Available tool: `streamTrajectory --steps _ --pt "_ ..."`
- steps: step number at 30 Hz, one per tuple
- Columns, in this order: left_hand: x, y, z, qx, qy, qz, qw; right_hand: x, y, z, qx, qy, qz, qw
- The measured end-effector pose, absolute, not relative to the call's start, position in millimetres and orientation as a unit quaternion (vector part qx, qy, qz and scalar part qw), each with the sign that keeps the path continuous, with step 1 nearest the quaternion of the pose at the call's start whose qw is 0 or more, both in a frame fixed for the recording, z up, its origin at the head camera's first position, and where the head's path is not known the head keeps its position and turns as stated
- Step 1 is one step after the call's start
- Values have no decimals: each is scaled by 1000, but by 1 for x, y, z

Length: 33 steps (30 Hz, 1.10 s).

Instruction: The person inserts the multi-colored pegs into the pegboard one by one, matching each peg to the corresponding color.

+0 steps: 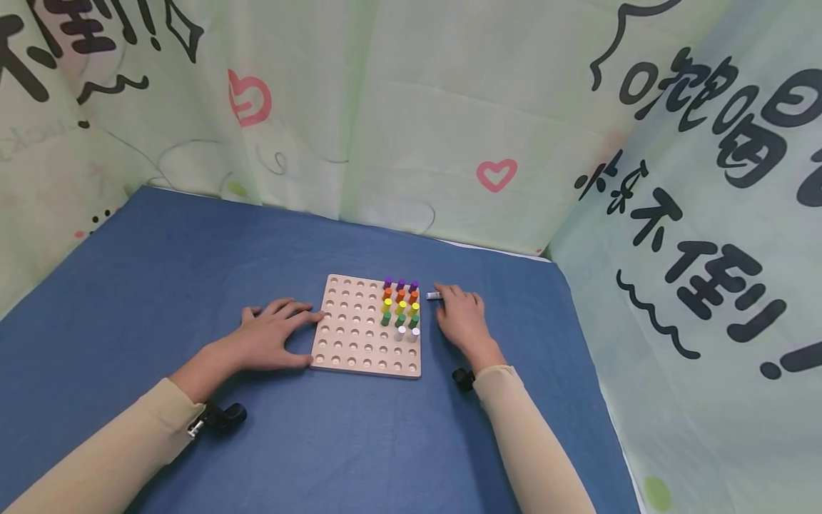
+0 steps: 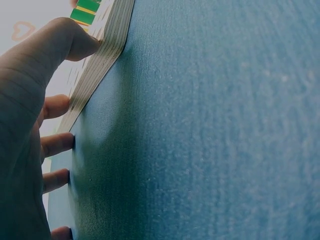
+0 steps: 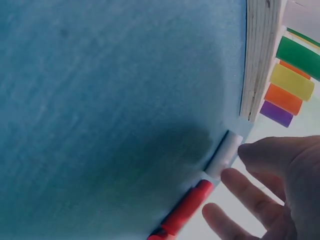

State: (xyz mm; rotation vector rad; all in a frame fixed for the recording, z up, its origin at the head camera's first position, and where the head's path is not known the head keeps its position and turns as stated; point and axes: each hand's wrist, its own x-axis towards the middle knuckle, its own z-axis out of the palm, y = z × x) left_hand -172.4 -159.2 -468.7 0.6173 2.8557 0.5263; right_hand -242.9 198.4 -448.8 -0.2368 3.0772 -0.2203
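Note:
A light wooden pegboard (image 1: 353, 343) with rows of round holes lies on the blue cloth. My left hand (image 1: 272, 339) is at its left side, thumb at the near corner and index fingertip on the edge, fingers spread. Purple, orange, yellow, green and white pegs (image 1: 400, 308) stand at the board's right side; the front row holds two white ones. My right hand (image 1: 464, 318) is right of the board, over a loose white peg (image 3: 224, 155) lying on the cloth. Its thumb and index fingertips are at that peg, without a visible pinch.
A red peg (image 3: 187, 207) lies beside the white one under the right hand, with part of another red piece at its end. Blue cloth (image 1: 270, 250) covers the table. Printed curtains (image 1: 411, 107) hang behind and at the sides.

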Motion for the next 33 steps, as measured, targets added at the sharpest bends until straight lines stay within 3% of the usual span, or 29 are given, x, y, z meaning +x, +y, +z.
streamTrajectory --steps 10,24,33 --pt "-172 -159 -470 210 958 177 84 -241 199 -451 -96 992 -81 2" --pt "-172 -157 -469 206 959 177 87 -227 193 -453 -107 986 -124 39" --pt "-173 -157 -468 204 959 177 89 -219 188 -446 -120 975 -179 -44"
